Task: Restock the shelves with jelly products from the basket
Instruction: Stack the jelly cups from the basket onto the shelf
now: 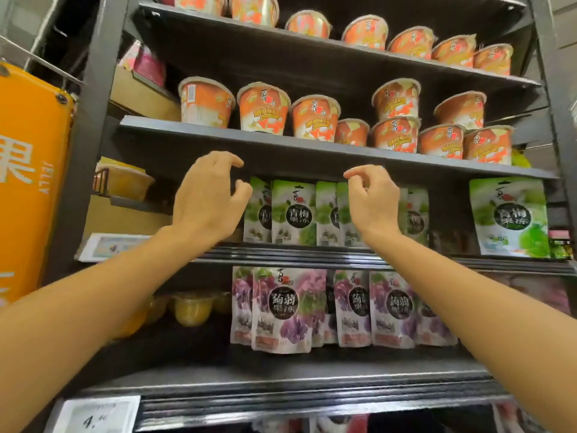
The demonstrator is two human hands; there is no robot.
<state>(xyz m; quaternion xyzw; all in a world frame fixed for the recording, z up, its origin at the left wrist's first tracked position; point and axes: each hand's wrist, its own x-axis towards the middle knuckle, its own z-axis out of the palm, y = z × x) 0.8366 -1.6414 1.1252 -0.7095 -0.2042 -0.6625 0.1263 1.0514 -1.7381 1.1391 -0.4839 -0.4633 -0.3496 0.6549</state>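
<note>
Orange jelly cups (263, 109) stand in a row on a dark shelf (281, 142), some stacked two high at the right. My left hand (207, 198) is raised just below that shelf's edge, fingers curled and apart, holding nothing. My right hand (371, 200) hovers at the same height, thumb and forefinger nearly pinched, also empty. Behind both hands, green jelly pouches (293, 210) stand on the shelf below. Purple jelly pouches (282, 307) fill the shelf under those. The basket is out of view.
More orange cups (412, 43) line the top shelf. A lone green pouch (510, 217) stands at the right. An orange sign (31, 170) hangs at the left. Yellow jelly cups (192, 309) sit at lower left. A price tag (93, 415) is at the bottom edge.
</note>
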